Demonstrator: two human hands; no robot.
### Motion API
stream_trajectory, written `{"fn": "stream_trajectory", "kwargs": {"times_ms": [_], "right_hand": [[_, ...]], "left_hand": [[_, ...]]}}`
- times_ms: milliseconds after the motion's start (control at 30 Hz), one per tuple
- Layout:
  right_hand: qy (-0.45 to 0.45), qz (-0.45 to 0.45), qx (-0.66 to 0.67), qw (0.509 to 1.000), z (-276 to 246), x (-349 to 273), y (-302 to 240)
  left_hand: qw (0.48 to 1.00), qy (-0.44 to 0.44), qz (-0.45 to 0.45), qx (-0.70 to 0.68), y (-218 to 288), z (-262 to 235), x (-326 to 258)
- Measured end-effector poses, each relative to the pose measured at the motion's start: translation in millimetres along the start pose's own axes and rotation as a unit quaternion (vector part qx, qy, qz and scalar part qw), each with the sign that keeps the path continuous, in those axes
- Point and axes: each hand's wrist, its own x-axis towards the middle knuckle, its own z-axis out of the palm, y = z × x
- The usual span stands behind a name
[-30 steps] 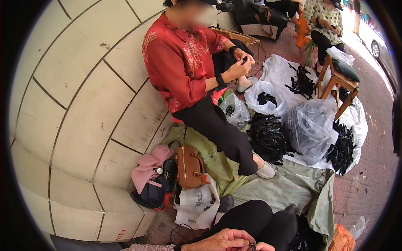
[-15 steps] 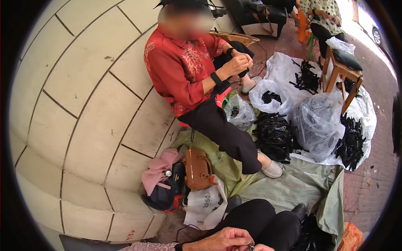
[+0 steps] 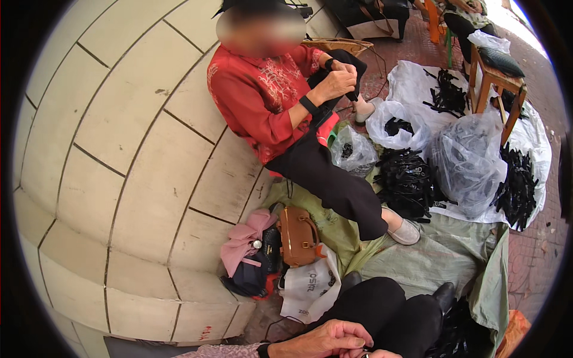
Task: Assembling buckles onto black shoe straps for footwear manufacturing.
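My left hand (image 3: 322,339) lies at the lower edge above my black-trousered knee (image 3: 382,310), fingers curled and pinched on a small dark piece (image 3: 365,352). Only a sliver of my right hand (image 3: 382,354) shows beside it, touching the same spot; its grip is hidden. A person in a red shirt (image 3: 262,95) sits against the tiled wall, both hands (image 3: 337,80) closed on a long black part.
Heaps of black parts (image 3: 406,179) lie on clear plastic bags (image 3: 465,161) and a green sheet (image 3: 441,256) on the brick ground. A brown handbag (image 3: 297,235), pink cloth (image 3: 242,241) and white bag (image 3: 310,286) sit by the wall (image 3: 119,149). A wooden stool (image 3: 495,77) stands far right.
The view has shifted, so the seated person and the bags sit slightly lower and further right in the picture. My hands stay together at the lower edge.
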Motion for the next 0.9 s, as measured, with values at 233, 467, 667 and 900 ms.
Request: {"fn": "stream_trajectory", "kwargs": {"times_ms": [233,467,667,900], "right_hand": [[-0.027,-0.061,0.011,0.998,6,-4,4],[-0.024,-0.099,0.005,0.995,7,-9,21],[-0.078,-0.106,0.014,0.991,-11,-11,42],[-0.093,-0.137,0.023,0.986,-17,-16,48]], "left_hand": [[0.994,-0.100,0.012,-0.041,-26,-26,7],[0.994,-0.082,0.065,-0.027,-33,-21,1],[0.993,-0.090,0.060,-0.044,-42,-20,-2],[0.991,-0.099,0.090,-0.030,-50,-21,4]]}}
